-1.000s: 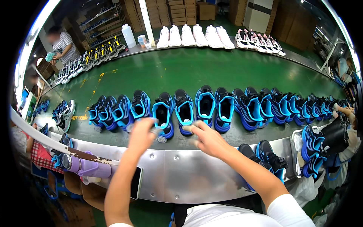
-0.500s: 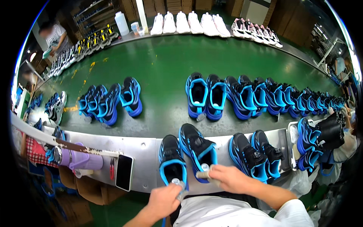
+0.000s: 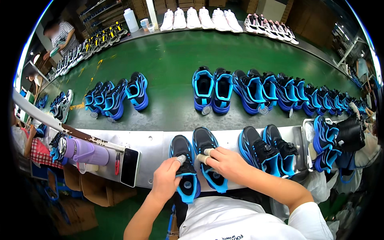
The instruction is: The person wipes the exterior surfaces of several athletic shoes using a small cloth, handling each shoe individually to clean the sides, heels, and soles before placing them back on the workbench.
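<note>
Two black-and-blue sneakers stand side by side on the metal ledge in front of me, toes pointing away. My left hand (image 3: pixel 166 178) has its fingers closed at the tongue of the left sneaker (image 3: pixel 182 146); a greyish wrap covers a fingertip. My right hand (image 3: pixel 226 163), with beige covers on its fingers, grips at the tongue of the right sneaker (image 3: pixel 204 138). Its fingertips hide part of the opening. Inside the left sneaker a round pale mark shows on the insole. Just right stands another matching pair of sneakers (image 3: pixel 262 154).
Beyond the ledge (image 3: pixel 154 138), a green belt (image 3: pixel 168 60) carries more blue sneakers (image 3: pixel 203 90). A phone (image 3: pixel 130 168), a red cutter (image 3: pixel 117 163) and a purple bottle (image 3: pixel 92 153) lie left. White shoes (image 3: pixel 193 20) line the far edge. A tray (image 3: pixel 308 140) with sneakers stands right.
Both hands have moved away from me, from the heel openings to the tongues. The right sneaker has straightened and stands closer to the left one. The view has shifted slightly.
</note>
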Motion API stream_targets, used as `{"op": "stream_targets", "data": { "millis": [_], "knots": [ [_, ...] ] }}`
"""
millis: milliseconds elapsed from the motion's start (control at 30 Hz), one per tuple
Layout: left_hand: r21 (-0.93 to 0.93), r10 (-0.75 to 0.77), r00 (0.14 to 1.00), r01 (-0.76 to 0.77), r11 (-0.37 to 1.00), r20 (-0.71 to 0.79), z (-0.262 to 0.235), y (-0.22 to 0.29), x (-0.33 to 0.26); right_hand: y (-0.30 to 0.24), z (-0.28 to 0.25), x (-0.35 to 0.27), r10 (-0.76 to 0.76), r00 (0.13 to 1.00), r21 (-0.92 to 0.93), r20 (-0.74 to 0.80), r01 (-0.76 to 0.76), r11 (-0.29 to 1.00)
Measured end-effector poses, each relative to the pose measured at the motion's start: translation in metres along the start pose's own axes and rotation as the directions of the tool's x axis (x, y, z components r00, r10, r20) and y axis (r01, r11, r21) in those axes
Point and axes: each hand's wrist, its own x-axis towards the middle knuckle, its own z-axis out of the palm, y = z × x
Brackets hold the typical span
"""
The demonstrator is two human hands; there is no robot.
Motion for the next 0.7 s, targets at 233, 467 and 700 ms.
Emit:
{"op": "stream_targets", "data": {
  "millis": [233,467,700],
  "knots": [
    [-0.008,-0.194,0.981,0.194,0.981,-0.007,0.019,0.016,-0.003,0.003,-0.004,0.01,0.447,0.89,0.254,0.084,-0.453,0.854],
    [-0.188,-0.253,0.967,0.248,0.95,-0.006,0.024,0.027,-0.001,-0.031,-0.007,-0.01,0.435,0.889,0.314,0.143,-0.458,0.832],
    [0.091,-0.055,0.998,0.057,0.994,-0.022,0.04,0.028,-0.015,-0.025,-0.014,-0.044,0.223,0.973,-0.027,0.058,-0.221,0.975]
  ]
}}
